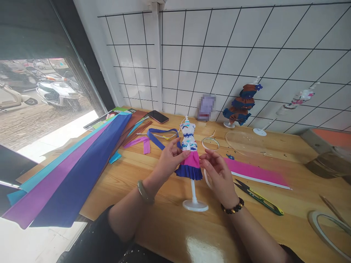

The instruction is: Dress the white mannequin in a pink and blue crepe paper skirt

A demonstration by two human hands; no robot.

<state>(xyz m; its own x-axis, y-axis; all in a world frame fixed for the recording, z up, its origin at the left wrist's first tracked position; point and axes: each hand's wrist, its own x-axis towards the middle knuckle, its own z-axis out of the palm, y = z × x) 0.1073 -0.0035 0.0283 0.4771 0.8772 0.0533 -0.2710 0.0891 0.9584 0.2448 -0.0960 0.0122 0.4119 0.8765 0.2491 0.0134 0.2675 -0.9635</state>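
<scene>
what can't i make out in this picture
In the head view:
Pink band, upper left: covered by the left hand
White ring: partly hidden behind the right hand
Lilac object by the wall: pixelated
Lower-right ring: cut off by the edge
Dress form, back: turned away

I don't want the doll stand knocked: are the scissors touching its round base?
Apart. The head view shows the scissors wholly to the right of the round base, with wooden tabletop and the right hand between them.
</scene>
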